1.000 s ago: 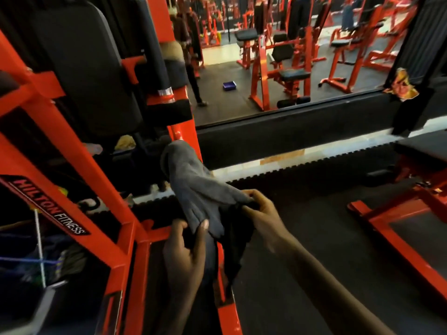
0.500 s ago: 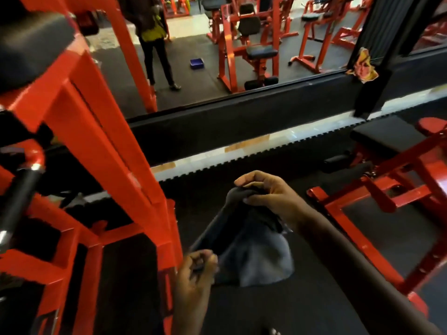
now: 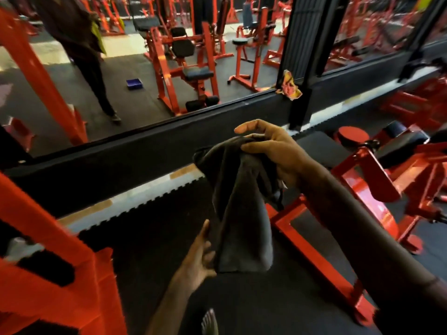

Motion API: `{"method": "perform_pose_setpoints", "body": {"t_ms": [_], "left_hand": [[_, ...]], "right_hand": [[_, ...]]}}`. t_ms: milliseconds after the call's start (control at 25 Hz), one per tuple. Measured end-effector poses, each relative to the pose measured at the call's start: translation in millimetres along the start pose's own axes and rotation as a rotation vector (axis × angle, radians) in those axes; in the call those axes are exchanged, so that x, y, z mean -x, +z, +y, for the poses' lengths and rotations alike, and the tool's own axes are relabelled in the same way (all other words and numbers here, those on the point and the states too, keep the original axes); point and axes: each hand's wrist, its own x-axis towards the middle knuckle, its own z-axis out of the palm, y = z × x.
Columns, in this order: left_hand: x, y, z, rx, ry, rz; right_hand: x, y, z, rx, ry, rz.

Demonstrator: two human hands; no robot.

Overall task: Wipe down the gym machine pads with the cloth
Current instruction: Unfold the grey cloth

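Note:
A dark grey cloth [image 3: 242,213] hangs in front of me. My right hand [image 3: 273,151] grips its bunched top edge, with the forefinger sticking out. My left hand [image 3: 200,257] is below, its thumb lying straight along the cloth's lower left edge and its fingers loosely touching the bottom corner. To the right stands a red gym machine [image 3: 362,170] with a flat black pad [image 3: 319,151] just behind my right hand and a black roller pad [image 3: 401,146] farther right. Neither hand touches a pad.
A red-orange machine frame [image 3: 48,238] fills the left foreground. A wall mirror [image 3: 217,68] behind a black ledge reflects more red machines, a blue tray and a standing person. A yellow-red rag [image 3: 290,88] hangs at the mirror's edge. Black rubber floor lies underfoot.
The view has swung right, off the left machine toward the right one. My right hand lifted the cloth so that it hangs down; my left hand loosened its pinch on the corner.

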Motion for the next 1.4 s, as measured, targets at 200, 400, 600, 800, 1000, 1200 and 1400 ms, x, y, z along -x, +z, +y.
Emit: {"method": "perform_pose_setpoints", "body": {"t_ms": [200, 400, 600, 800, 1000, 1200, 1400], "left_hand": [[-86, -2, 23, 0.234, -0.230, -0.146], [-200, -25, 84, 0.253, -0.158, -0.153], [-296, -20, 135, -0.163, -0.038, -0.054], [-349, 1, 270, -0.473, 0.286, -0.037], [-408, 41, 359, -0.790, 0.376, -0.199], [-483, 83, 417, -0.582, 0.480, -0.226], [-553, 132, 481, -0.491, 0.600, -0.158]], "right_hand": [[-49, -62, 21, -0.139, 0.020, 0.132], [-101, -98, 60, -0.220, 0.124, 0.413], [-136, -122, 104, -0.140, 0.130, 0.588], [-152, -191, 134, -0.165, 0.206, 0.811], [-182, -248, 169, -0.378, 0.329, 0.871], [-243, -292, 194, -0.393, 0.281, 0.880], [-307, -334, 181, -0.406, 0.070, 0.950]]}}
